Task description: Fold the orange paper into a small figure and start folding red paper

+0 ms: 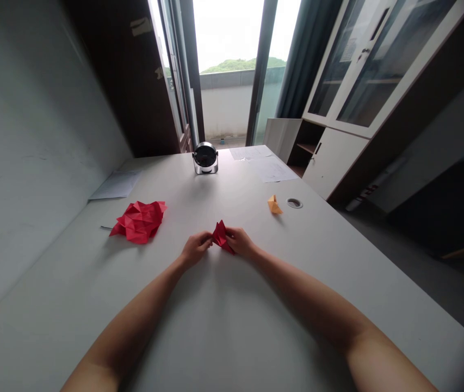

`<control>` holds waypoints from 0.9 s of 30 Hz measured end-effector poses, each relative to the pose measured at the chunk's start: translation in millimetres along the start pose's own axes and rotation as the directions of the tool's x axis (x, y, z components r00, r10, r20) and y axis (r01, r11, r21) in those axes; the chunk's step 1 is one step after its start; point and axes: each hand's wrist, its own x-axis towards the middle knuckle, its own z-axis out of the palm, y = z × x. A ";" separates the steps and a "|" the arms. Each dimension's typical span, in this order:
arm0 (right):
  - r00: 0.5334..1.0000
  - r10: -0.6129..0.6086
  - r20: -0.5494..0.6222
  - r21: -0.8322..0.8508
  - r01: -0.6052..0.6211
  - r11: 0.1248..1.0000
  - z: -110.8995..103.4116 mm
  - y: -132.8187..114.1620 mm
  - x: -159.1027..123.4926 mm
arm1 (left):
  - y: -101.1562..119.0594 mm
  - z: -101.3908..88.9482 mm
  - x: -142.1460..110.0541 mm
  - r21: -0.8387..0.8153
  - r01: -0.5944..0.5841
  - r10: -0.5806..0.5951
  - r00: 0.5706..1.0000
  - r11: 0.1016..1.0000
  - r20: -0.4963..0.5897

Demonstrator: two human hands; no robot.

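Note:
Between my two hands, a small piece of folded red paper (pixel 221 235) stands just above the white table, its pointed tip upward. My left hand (pixel 197 246) pinches its left edge with thumb and forefinger. On the other side, my right hand (pixel 239 240) grips the paper's right part, some fingers tucked behind it. Off to the left lies a larger crumpled-looking sheet of creased red paper (pixel 140 222). A small folded orange paper piece (pixel 274 205) sits to the right, beyond my right hand.
A round cable-hole ring (pixel 294 203) is set in the table (pixel 232 326) at right. A round black-and-silver device on a stand (pixel 205 158) stands at the back. Printed sheets (pixel 274 170) lie back right, another sheet (pixel 115 185) back left. A thin dark stick (pixel 105 227) pokes out beside the creased paper.

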 end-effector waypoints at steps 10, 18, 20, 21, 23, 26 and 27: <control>1.000 -0.021 0.009 -0.060 0.021 0.998 1.4 5.5 0.8 | 7.0 -1.5 -0.8 0.092 -0.044 0.044 0.999 0.995 0.009; 0.999 -0.034 0.010 -0.058 0.034 0.998 2.1 5.1 0.6 | 9.7 -3.0 -0.9 0.118 -0.052 0.050 0.998 0.992 0.025; 0.999 -0.039 0.009 -0.063 0.040 0.997 2.5 5.2 0.5 | 9.4 -2.9 -0.8 0.118 -0.043 0.041 0.999 0.992 0.020; 0.999 -0.042 0.009 -0.066 0.043 0.997 2.7 5.0 0.5 | 9.3 -2.8 -0.7 0.116 -0.039 0.037 0.999 0.992 0.018; 0.999 -0.046 0.011 -0.067 0.047 0.997 2.8 4.4 0.2 | 9.0 -2.6 -0.5 0.112 -0.037 0.035 0.999 0.993 0.018; 0.999 -0.042 0.012 -0.071 0.043 0.997 2.7 3.7 -0.1 | 8.6 -2.2 -0.2 0.098 -0.038 0.037 0.999 0.994 0.015; 0.999 -0.042 0.012 -0.070 0.043 0.997 2.7 3.8 -0.2 | 8.4 -2.1 0.0 0.092 -0.037 0.036 0.999 0.995 0.012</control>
